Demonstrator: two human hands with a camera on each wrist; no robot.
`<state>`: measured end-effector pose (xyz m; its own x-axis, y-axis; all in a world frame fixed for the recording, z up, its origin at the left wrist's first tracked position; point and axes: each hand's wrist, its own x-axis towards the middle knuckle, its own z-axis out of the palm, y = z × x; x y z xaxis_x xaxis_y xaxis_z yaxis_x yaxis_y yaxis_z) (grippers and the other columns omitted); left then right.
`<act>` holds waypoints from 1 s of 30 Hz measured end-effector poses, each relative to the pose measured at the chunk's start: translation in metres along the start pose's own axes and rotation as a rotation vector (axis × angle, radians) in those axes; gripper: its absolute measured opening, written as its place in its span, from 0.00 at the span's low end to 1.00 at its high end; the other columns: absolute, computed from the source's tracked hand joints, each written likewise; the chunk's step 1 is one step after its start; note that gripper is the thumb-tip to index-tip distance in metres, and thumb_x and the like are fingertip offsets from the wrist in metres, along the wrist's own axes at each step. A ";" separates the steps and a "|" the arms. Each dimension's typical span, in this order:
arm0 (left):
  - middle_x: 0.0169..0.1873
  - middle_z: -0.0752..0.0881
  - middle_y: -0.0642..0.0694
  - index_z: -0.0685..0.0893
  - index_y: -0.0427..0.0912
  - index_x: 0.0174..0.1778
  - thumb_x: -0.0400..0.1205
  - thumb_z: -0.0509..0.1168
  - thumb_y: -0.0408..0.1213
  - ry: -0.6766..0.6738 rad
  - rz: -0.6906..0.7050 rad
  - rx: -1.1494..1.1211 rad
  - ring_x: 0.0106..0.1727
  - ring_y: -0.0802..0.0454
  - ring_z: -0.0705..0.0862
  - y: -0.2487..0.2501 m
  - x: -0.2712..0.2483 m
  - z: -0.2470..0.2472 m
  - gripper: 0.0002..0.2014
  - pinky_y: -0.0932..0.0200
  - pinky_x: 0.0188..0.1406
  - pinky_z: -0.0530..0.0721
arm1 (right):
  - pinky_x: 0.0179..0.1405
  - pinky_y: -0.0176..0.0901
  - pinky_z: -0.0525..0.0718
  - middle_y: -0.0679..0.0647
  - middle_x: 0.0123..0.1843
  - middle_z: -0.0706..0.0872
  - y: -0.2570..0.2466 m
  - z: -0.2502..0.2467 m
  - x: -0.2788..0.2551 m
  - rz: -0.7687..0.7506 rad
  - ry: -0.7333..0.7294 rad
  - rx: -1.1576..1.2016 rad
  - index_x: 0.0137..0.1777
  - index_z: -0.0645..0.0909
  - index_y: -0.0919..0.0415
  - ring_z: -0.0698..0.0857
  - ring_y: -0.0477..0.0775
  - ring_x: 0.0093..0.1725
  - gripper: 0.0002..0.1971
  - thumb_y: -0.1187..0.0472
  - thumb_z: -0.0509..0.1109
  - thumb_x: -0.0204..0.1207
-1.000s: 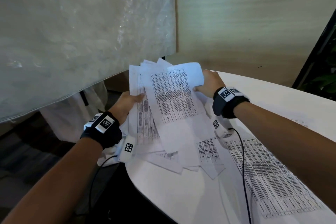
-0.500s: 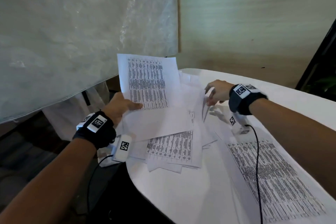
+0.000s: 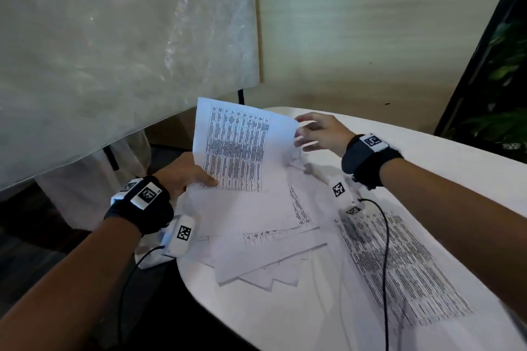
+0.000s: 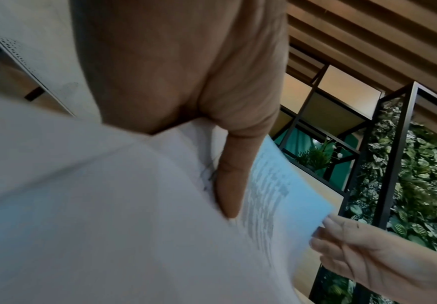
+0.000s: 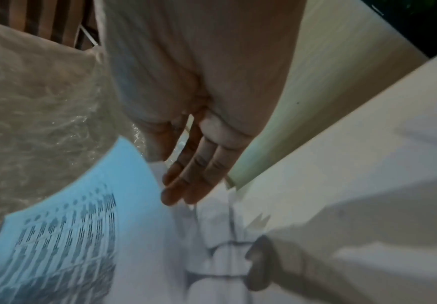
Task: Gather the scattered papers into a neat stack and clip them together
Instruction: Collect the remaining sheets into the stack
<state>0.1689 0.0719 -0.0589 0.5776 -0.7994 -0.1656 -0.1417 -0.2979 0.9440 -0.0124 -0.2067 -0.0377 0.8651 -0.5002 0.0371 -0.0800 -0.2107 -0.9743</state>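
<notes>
Left hand (image 3: 182, 177) pinches printed sheet (image 3: 236, 148) upright so we can square it; right hand (image 3: 320, 132) fingers (image 5: 186, 185) straight, apart, touching its far edge. Loose papers (image 3: 271, 251) below on surface (image 3: 256, 308).

Printed sheet (image 3: 405, 265) text smeared unreadable, lower papers (image 3: 256, 259) mostly covered, left hand (image 3: 182, 177) fingers perhaps behind pages

The head camera is looking forward and down from above onto the surface (image 3: 285, 316). Each wrist camera is peering along its palm from very close; both are sharing the raised printed sheet (image 4: 277, 195).
</notes>
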 end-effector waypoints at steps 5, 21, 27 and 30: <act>0.51 0.91 0.31 0.90 0.36 0.48 0.68 0.71 0.10 0.072 -0.099 0.075 0.46 0.36 0.91 0.000 0.001 -0.005 0.20 0.48 0.46 0.89 | 0.69 0.57 0.79 0.54 0.70 0.80 0.011 -0.065 -0.018 0.175 -0.341 -0.937 0.74 0.72 0.53 0.80 0.54 0.63 0.38 0.54 0.84 0.65; 0.51 0.88 0.27 0.85 0.20 0.57 0.64 0.73 0.10 0.341 -0.152 0.217 0.54 0.30 0.86 0.013 0.013 -0.012 0.24 0.38 0.61 0.84 | 0.70 0.52 0.68 0.48 0.70 0.77 0.012 -0.058 -0.040 0.236 -0.446 -1.412 0.81 0.61 0.46 0.72 0.60 0.74 0.58 0.49 0.89 0.51; 0.48 0.88 0.27 0.84 0.19 0.52 0.66 0.72 0.11 0.537 -0.067 0.203 0.51 0.34 0.87 0.018 0.012 -0.020 0.17 0.44 0.53 0.83 | 0.44 0.44 0.84 0.52 0.37 0.87 -0.002 -0.047 -0.028 0.060 -0.326 -1.205 0.35 0.83 0.51 0.87 0.57 0.45 0.13 0.55 0.85 0.59; 0.50 0.89 0.31 0.87 0.25 0.54 0.65 0.77 0.17 0.466 0.000 0.196 0.52 0.36 0.88 0.023 0.008 -0.004 0.21 0.42 0.60 0.83 | 0.43 0.42 0.77 0.58 0.47 0.89 -0.016 -0.036 -0.011 -0.123 -0.127 -1.042 0.45 0.86 0.55 0.86 0.57 0.48 0.14 0.53 0.84 0.63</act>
<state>0.1731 0.0603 -0.0372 0.8686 -0.4950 0.0210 -0.2637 -0.4260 0.8654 -0.0382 -0.2285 -0.0145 0.9367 -0.3477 0.0401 -0.3220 -0.9009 -0.2910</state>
